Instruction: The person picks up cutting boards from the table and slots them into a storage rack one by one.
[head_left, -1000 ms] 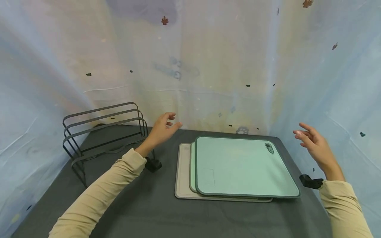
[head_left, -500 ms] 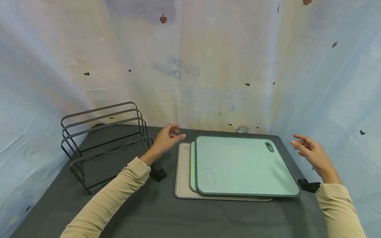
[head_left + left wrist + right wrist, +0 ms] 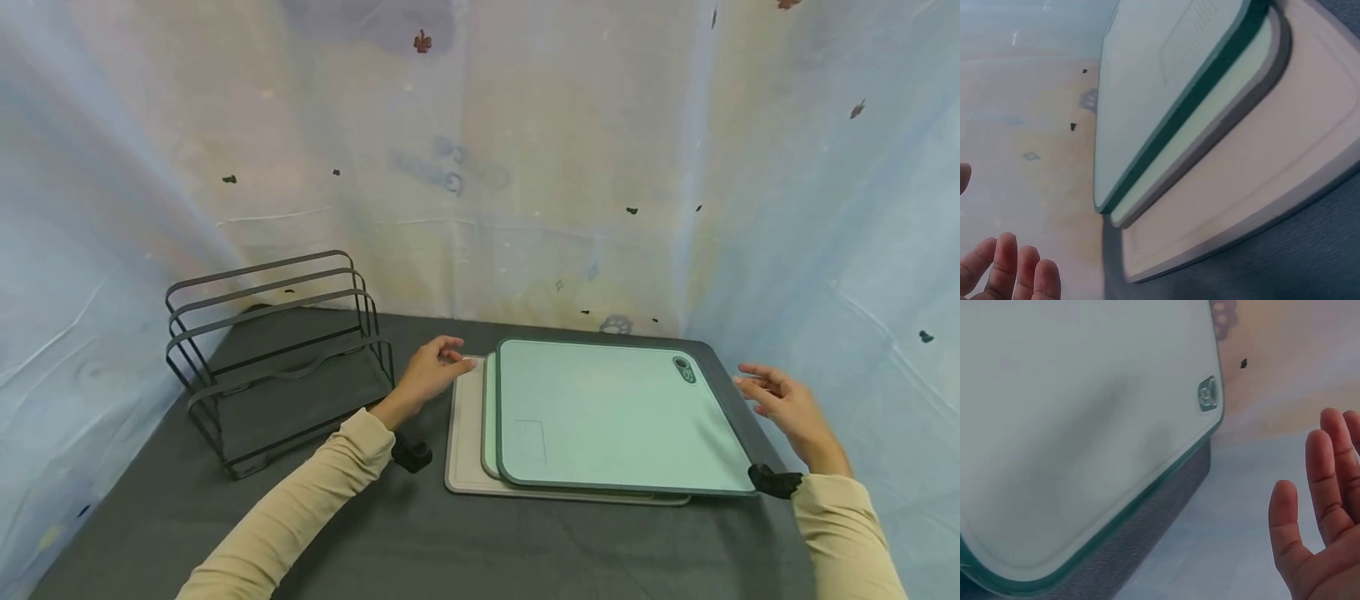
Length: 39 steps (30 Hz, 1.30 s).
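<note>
Head view shows my left hand (image 3: 427, 375) and right hand (image 3: 793, 414), fingers relaxed, slightly parted, pinching nothing, with the top mint cutting board (image 3: 600, 417) at three o'clock from the left, nine from the right, its long axis running between them.

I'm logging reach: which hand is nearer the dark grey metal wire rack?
The left hand: it hovers just right of the rack; the right hand is farther, past the right edge of the top pale green rectangular board.
</note>
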Each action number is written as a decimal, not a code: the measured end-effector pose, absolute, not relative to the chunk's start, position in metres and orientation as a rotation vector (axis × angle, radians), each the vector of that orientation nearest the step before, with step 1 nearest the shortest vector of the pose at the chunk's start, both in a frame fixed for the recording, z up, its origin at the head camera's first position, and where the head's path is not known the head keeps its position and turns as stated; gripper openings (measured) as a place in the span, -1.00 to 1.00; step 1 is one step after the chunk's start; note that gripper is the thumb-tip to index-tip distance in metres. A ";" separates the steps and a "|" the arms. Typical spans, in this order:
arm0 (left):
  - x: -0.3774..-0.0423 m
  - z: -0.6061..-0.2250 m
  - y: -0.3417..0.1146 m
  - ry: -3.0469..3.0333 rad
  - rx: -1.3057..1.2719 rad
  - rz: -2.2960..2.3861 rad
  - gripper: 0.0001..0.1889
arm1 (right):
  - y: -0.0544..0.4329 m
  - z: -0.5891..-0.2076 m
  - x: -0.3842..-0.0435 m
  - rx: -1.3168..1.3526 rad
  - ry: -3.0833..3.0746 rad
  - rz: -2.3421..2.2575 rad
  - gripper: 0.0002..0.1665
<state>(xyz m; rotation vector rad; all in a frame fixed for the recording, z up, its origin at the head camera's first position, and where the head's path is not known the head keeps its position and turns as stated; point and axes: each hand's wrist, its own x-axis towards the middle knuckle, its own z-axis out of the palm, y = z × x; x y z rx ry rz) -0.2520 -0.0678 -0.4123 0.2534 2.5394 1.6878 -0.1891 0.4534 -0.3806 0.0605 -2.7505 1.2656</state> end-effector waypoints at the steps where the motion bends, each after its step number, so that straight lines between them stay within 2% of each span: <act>1: -0.252 -0.414 -0.067 2.537 0.245 1.687 -0.47 | 0.454 -0.383 -0.189 0.059 -2.756 1.266 -0.54; 7: -0.248 -0.423 -0.062 2.513 0.188 1.698 -0.51 | 0.460 -0.395 -0.190 0.030 -2.805 1.268 -0.52; 14: -0.247 -0.437 -0.054 2.447 0.168 1.725 -0.55 | 0.461 -0.403 -0.188 -0.010 -2.907 1.200 -0.31; 18: -0.243 -0.447 -0.050 2.369 0.172 1.762 -0.54 | 0.460 -0.408 -0.185 -0.025 -2.950 1.183 -0.26; 23: -0.240 -0.457 -0.046 2.341 0.171 1.763 -0.54 | 0.461 -0.417 -0.184 -0.047 -2.968 1.190 -0.25; 30: -0.236 -0.463 -0.039 2.357 0.181 1.723 -0.56 | 0.478 -0.433 -0.187 -0.029 -2.966 1.252 -0.33; 39: -0.238 -0.476 -0.033 2.422 0.208 1.667 -0.58 | 0.470 -0.435 -0.178 -0.156 -3.036 1.188 -0.20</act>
